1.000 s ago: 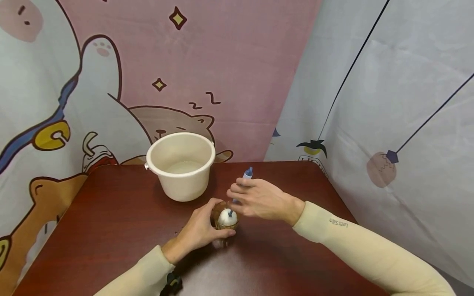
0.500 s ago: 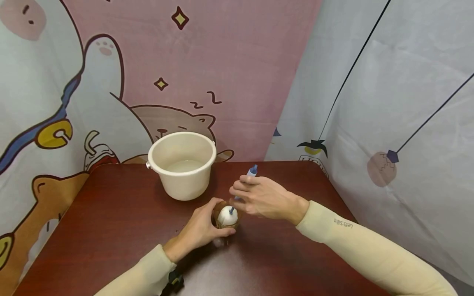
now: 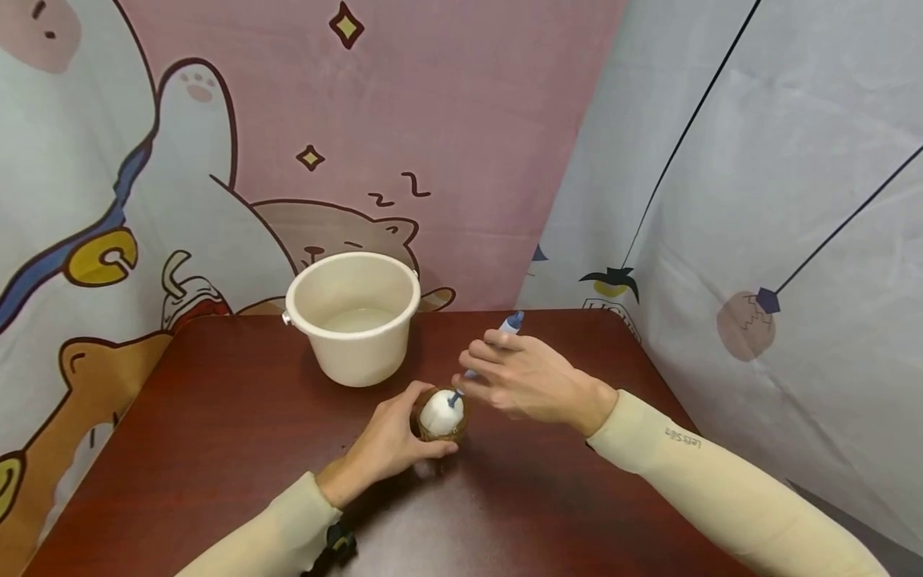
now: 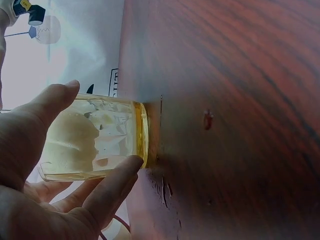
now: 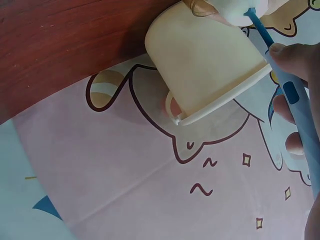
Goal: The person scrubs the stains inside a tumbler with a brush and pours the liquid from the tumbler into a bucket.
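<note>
A clear, amber-tinted glass stands on the table, and my left hand grips its side. Thumb and fingers lie on opposite sides of the glass in the left wrist view. Inside the glass sits the white sponge head of a cup brush, partly rising above the rim. Its blue handle leans up and to the right. My right hand holds that handle above the glass, with the thumb along it. Part of the handle is hidden behind the right fingers in the head view.
A cream bucket stands behind the glass, slightly left, with what looks like water in it. Water drops lie on the dark red-brown table. Printed cloth hangs behind the table and along its right side.
My right hand has moved a little right and up, and the brush handle leans further right. The sponge head has tilted with it. My left hand stays round the glass.
</note>
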{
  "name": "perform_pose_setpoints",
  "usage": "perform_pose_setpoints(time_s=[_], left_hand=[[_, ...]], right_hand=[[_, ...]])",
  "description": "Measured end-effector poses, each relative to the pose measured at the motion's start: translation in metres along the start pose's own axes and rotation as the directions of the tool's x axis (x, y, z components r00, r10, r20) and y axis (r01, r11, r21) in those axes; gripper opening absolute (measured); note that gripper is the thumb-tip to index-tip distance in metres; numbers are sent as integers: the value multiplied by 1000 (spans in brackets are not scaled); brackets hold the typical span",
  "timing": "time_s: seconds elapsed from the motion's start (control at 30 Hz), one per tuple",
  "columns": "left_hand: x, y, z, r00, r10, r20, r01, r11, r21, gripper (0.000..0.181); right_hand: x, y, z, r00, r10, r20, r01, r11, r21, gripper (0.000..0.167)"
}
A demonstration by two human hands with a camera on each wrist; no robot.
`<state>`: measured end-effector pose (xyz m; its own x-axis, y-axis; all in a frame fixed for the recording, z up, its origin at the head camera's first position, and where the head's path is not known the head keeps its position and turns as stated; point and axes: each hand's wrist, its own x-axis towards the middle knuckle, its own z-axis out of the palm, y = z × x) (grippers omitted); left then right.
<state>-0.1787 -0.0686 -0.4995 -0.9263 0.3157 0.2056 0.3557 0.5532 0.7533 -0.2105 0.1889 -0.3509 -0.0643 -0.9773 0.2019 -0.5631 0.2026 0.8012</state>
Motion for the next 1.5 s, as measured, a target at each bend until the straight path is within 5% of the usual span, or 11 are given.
perform_pose_setpoints(time_s=[0.33, 0.83, 1.17, 1.4, 1.5], left_hand=[[1, 0, -4, 1000, 9, 7, -9, 1000, -9, 78], [0, -1, -4, 1000, 4, -3, -4, 1000, 0, 78], [0, -2, -3, 1000, 12, -1, -12, 1000, -2, 75], [0, -1, -2, 1000, 20, 0, -20, 1000, 15, 76], [1, -1, -2, 1000, 25, 0, -25, 1000, 12, 75]], right_hand=[[14, 0, -2, 997, -57, -54, 54, 997, -57, 19], [31, 5, -9, 986, -141, 94, 152, 980, -127, 8], [38, 14, -13, 977, -153, 147, 160, 987, -34, 3], [40, 21, -16, 959, -162, 232, 152, 986, 62, 46], [39, 23, -15, 955, -154, 252, 131, 986, 103, 48]])
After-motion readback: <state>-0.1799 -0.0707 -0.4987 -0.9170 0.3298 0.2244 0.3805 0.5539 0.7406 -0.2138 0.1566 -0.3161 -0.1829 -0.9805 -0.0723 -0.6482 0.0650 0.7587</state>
